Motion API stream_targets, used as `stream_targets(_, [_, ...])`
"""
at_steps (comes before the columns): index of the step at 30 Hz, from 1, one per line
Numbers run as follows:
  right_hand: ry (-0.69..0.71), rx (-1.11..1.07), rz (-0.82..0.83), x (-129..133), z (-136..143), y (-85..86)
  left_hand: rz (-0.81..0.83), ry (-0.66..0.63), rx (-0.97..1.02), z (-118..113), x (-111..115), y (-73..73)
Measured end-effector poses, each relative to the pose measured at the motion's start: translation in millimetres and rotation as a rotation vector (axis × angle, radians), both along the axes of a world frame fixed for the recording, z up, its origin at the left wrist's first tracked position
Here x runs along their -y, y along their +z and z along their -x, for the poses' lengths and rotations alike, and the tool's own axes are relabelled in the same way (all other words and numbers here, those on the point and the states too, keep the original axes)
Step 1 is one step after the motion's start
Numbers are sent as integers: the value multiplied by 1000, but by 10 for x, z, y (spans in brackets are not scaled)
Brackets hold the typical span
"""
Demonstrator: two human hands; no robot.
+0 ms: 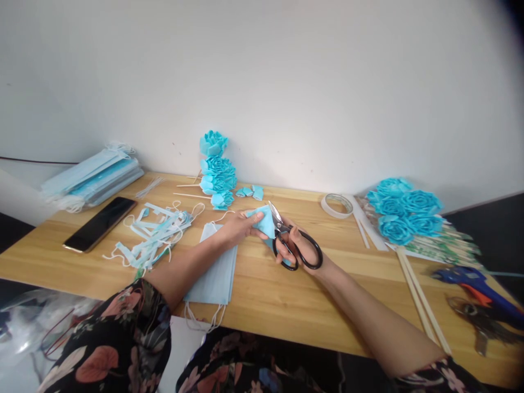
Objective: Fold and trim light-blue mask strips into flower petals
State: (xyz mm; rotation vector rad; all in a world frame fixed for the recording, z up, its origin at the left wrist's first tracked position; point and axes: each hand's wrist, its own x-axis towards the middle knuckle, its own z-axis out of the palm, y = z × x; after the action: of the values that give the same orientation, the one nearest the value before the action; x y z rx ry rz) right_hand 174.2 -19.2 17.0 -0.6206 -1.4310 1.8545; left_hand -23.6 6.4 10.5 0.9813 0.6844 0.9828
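Note:
My left hand (241,229) pinches a folded piece of light blue fabric (266,219) above the middle of the table. Black-handled scissors (310,252) are in my right hand (297,245), with my fingers in the handle loops. Their metal blades are parted a little and lie along the right edge of the fabric. Beneath my left wrist, blue face masks (213,275) lie flat, ear loops hanging toward the front edge. Small blue pieces (257,192) rest behind my hands, beside blue fabric flowers (220,177) on sticks.
Mask stack (96,177), phone (100,224) and cut strips (158,232) are at left. On the right are a tape roll (337,206), more blue flowers (405,210), long sticks (423,300) and a blue glue gun (477,284). A wall stands behind the table (262,305).

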Motion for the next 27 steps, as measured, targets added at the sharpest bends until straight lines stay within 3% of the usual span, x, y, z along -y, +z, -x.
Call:
stream_targets(9, [-37, 28, -46, 4, -14, -12, -8, -19, -9, 19, 0, 35])
stream_targets(15, [-60, 60, -116, 13, -20, 46, 47, 21, 16, 26, -28, -22])
stream_targets(21, [-217, 68, -126, -57, -89, 122, 106, 147, 97, 50, -80, -49])
stream_targets(27, [-316, 92, -163, -178, -215, 97, 121, 176, 99, 58, -65, -27])
